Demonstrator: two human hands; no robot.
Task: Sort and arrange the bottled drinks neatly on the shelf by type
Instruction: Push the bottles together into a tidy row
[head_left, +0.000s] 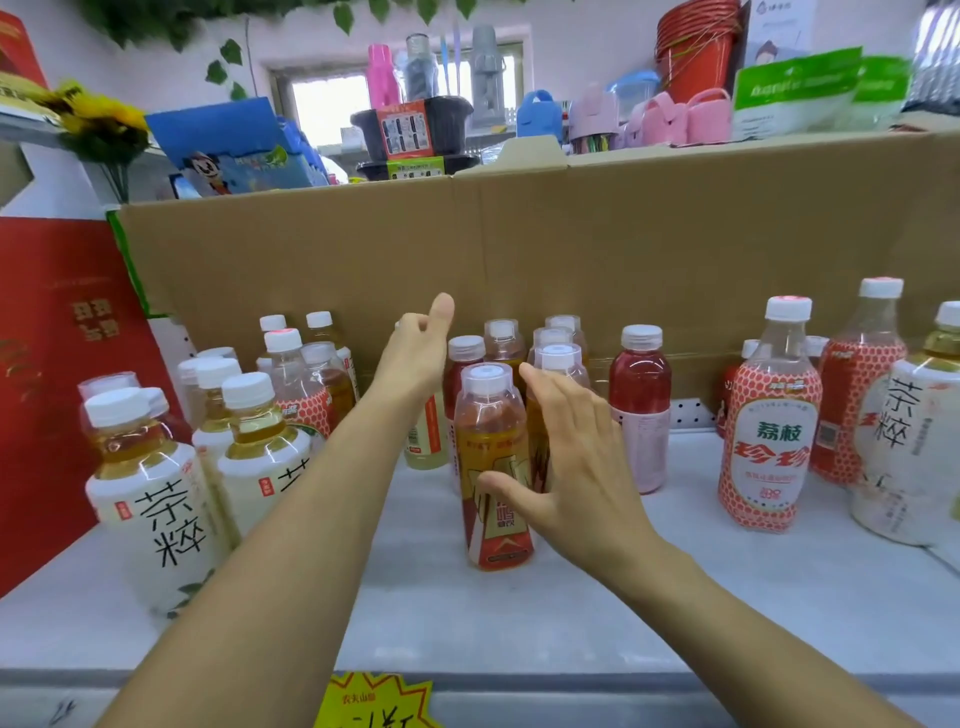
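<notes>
On the white shelf (519, 623), midway toward its front edge, my right hand (576, 452), fingers straight and apart, flanks the orange-labelled bottle (491, 447); my left hand (415, 358) hides its fingers, so I cannot tell their state, and a clumsy nudge could topple the crowded bottles (640, 405) behind.

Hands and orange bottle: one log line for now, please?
left hand: among back bottles, grip unclear | right hand: open beside orange bottle | bottle upright on shelf

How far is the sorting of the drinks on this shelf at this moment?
Done: the white-label tea bottles are grouped on the left. In hand: the right hand is open at the front orange bottle of the middle row. Remaining: a stray tea bottle stands among the red-dotted bottles on the right.
</notes>
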